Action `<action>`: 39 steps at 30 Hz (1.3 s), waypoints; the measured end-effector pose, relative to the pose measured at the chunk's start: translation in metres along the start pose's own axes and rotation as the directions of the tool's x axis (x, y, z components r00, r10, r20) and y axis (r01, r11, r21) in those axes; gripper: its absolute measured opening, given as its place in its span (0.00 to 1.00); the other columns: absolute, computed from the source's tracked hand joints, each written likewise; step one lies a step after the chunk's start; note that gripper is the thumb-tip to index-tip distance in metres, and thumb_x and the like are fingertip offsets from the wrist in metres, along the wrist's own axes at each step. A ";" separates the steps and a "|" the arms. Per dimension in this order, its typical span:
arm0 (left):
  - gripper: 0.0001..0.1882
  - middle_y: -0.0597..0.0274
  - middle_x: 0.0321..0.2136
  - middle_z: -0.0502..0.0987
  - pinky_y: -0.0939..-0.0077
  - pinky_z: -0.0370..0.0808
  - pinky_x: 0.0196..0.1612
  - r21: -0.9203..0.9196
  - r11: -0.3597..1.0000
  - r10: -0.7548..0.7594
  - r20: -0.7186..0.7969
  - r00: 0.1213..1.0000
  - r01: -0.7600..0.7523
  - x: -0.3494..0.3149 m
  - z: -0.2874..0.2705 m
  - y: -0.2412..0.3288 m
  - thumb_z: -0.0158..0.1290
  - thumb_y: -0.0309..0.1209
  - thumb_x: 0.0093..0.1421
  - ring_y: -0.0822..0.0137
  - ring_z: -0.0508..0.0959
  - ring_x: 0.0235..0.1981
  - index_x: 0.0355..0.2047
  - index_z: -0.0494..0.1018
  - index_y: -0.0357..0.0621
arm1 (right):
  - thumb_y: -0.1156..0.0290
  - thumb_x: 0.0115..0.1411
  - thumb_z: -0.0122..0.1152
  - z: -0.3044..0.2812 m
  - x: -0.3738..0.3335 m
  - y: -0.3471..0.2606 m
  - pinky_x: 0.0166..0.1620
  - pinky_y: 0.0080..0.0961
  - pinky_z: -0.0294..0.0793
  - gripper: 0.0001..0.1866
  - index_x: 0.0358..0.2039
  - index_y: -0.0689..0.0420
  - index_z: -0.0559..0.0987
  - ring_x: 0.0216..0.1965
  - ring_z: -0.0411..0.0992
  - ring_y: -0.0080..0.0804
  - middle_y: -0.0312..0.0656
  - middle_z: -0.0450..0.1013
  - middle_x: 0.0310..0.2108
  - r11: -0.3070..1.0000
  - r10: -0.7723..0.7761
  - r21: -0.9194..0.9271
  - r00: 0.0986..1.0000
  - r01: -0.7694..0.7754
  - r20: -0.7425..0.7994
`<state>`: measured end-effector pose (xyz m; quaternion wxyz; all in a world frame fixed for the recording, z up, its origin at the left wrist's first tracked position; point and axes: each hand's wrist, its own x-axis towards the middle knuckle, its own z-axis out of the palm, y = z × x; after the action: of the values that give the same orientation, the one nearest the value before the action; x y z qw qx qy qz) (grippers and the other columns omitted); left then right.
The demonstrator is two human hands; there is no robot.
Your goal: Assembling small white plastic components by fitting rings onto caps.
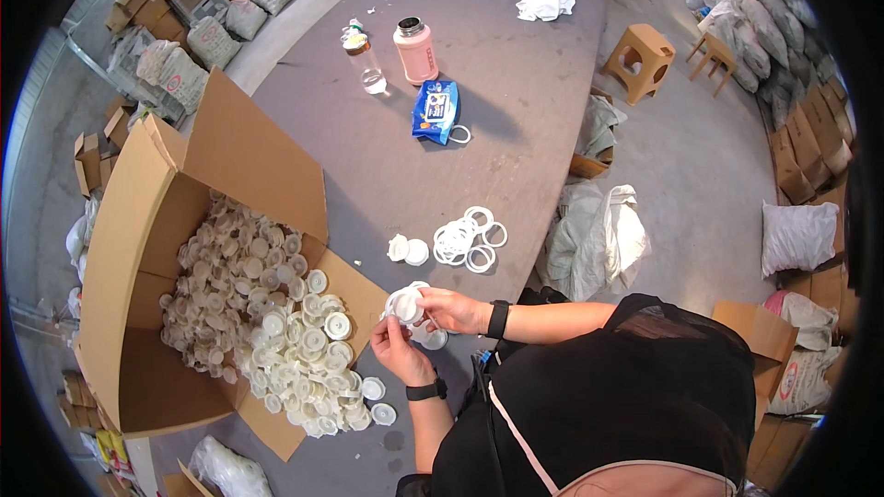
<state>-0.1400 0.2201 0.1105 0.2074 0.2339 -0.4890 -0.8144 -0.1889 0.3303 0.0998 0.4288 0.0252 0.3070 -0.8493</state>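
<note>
A white round plastic cap (405, 307) is held up between both my hands over the table edge, with what looks like a thin white ring around or against it. My left hand (400, 350) pinches it from below with thumb and fingers. From the right side, my right hand (450, 310) grips the same cap, its fingers closed. Beneath my hands, another pale cap (434, 340) is partly hidden. Just beyond lie two white caps (416, 252) side by side and a loose pile of white rings (453, 241).
At left, an open cardboard box (138, 294) lies tipped, with many caps (304, 359) spilling onto its flap and the table (516, 156). Farther off stand a pink flask (416, 53), a clear bottle (366, 66), a blue wipes packet (435, 111) and a white cloth (546, 1).
</note>
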 end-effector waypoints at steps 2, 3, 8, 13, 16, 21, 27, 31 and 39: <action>0.04 0.69 0.24 0.70 0.88 0.61 0.23 0.005 0.999 0.053 -0.033 0.998 -0.053 -0.003 0.002 0.000 0.50 0.28 0.53 0.81 0.65 0.21 0.27 0.66 0.45 | 0.61 0.55 0.47 0.003 -0.003 0.002 0.30 0.16 0.60 0.13 0.41 0.49 0.67 0.31 0.63 0.16 0.27 0.66 0.31 0.996 -0.047 -0.081 0.999 0.048 0.012; 0.04 0.69 0.24 0.70 0.88 0.61 0.23 0.005 0.999 0.054 -0.033 0.998 -0.054 -0.003 0.002 -0.001 0.50 0.28 0.53 0.81 0.65 0.21 0.27 0.66 0.45 | 0.64 0.54 0.48 0.002 -0.002 0.003 0.29 0.14 0.60 0.14 0.41 0.50 0.67 0.31 0.63 0.16 0.28 0.66 0.31 0.993 -0.061 -0.102 0.998 0.062 0.015; 0.04 0.69 0.24 0.70 0.89 0.60 0.22 0.049 0.998 0.033 -0.082 0.996 -0.029 -0.008 0.004 0.000 0.49 0.30 0.54 0.82 0.65 0.21 0.27 0.66 0.45 | 0.67 0.53 0.49 0.004 -0.006 0.001 0.27 0.12 0.60 0.15 0.41 0.54 0.66 0.28 0.63 0.16 0.29 0.65 0.30 0.989 -0.105 -0.100 0.994 0.108 0.035; 0.04 0.70 0.20 0.69 0.91 0.58 0.19 0.055 0.998 -0.021 -0.055 0.998 0.024 -0.011 0.000 0.001 0.49 0.30 0.54 0.82 0.64 0.18 0.26 0.65 0.46 | 0.69 0.53 0.46 0.009 -0.013 0.003 0.22 0.10 0.59 0.14 0.41 0.57 0.67 0.22 0.63 0.14 0.30 0.65 0.25 0.972 -0.212 -0.112 0.976 0.206 -0.045; 0.04 0.70 0.18 0.67 0.91 0.57 0.17 -0.034 0.996 -0.080 -0.014 0.997 0.079 -0.015 0.004 0.006 0.48 0.30 0.55 0.82 0.64 0.16 0.26 0.65 0.45 | 0.69 0.53 0.45 0.014 -0.015 0.005 0.19 0.10 0.57 0.12 0.38 0.58 0.68 0.17 0.60 0.13 0.29 0.64 0.20 0.962 -0.250 -0.135 0.966 0.239 -0.071; 0.03 0.68 0.17 0.67 0.90 0.57 0.15 -0.191 0.981 -0.030 0.003 1.000 0.030 -0.023 0.013 0.013 0.44 0.28 0.56 0.82 0.61 0.13 0.29 0.63 0.43 | 0.66 0.55 0.45 0.017 -0.015 0.005 0.17 0.10 0.54 0.10 0.32 0.56 0.71 0.15 0.56 0.12 0.28 0.62 0.18 0.960 -0.275 -0.070 0.959 0.271 -0.063; 0.06 0.66 0.18 0.69 0.90 0.57 0.15 -0.242 0.954 -0.145 0.147 0.978 0.178 -0.021 0.010 0.023 0.46 0.30 0.55 0.82 0.61 0.13 0.29 0.65 0.41 | 0.60 0.55 0.47 0.019 -0.020 -0.006 0.16 0.09 0.52 0.11 0.27 0.54 0.71 0.14 0.54 0.11 0.26 0.61 0.16 0.965 -0.244 -0.105 0.970 0.241 -0.014; 0.10 0.69 0.16 0.68 0.90 0.56 0.13 -0.105 0.992 -0.061 0.076 0.995 0.068 -0.019 0.013 0.010 0.44 0.35 0.56 0.83 0.62 0.11 0.28 0.67 0.41 | 0.58 0.55 0.49 0.023 -0.021 -0.010 0.16 0.09 0.52 0.12 0.23 0.53 0.71 0.13 0.55 0.10 0.26 0.62 0.15 0.938 -0.211 -0.287 0.977 0.194 -0.031; 0.10 0.68 0.18 0.70 0.88 0.61 0.15 0.149 0.940 -0.326 0.118 0.938 0.308 0.010 -0.031 -0.009 0.47 0.35 0.56 0.82 0.66 0.14 0.25 0.67 0.42 | 0.58 0.54 0.50 -0.001 -0.007 -0.008 0.15 0.12 0.52 0.14 0.22 0.55 0.71 0.13 0.54 0.12 0.27 0.61 0.14 0.902 0.049 -0.425 0.995 -0.079 -0.082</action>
<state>-0.1312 0.1971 0.0878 0.0227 0.2642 -0.5096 -0.8185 -0.1912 0.3393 0.1049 0.4407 -0.0301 0.4994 -0.7453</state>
